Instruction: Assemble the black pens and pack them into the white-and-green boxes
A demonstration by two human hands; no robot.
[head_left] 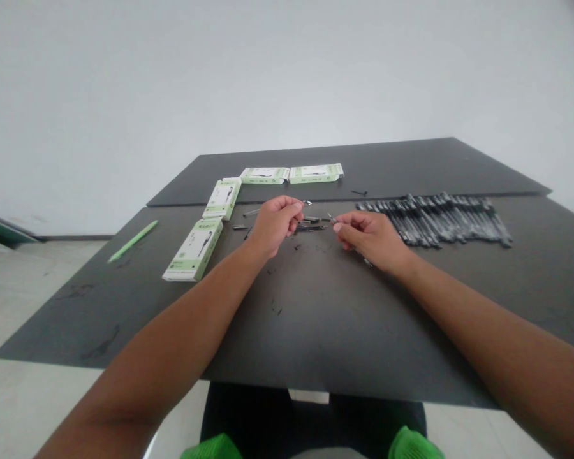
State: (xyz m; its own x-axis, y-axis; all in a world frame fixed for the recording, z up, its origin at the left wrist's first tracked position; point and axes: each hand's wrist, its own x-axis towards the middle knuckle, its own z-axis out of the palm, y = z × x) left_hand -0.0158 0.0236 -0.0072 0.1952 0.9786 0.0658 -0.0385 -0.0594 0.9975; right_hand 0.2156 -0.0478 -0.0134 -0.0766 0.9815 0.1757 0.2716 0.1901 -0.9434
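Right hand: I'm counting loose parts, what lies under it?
A thin dark pen part sticks out below the right hand; the table beneath the palm, and anything on it, is covered.

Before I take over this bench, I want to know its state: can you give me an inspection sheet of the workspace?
Surface: dark table, scuffed, with small dark specks.
Job's things: silver-tipped part and thin dark part, one held in each hand; loose pen parts lying between the hands; pile of black pens at the right.
Clutter: four green-and-white boxes lying flat at the left; green pen near the left edge.
Grips: left hand pinched on the silver-tipped part; right hand pinched on the thin dark part.
Cables: nothing seen.
Surroundings: pale wall, light floor, green shoes below the table's near edge.
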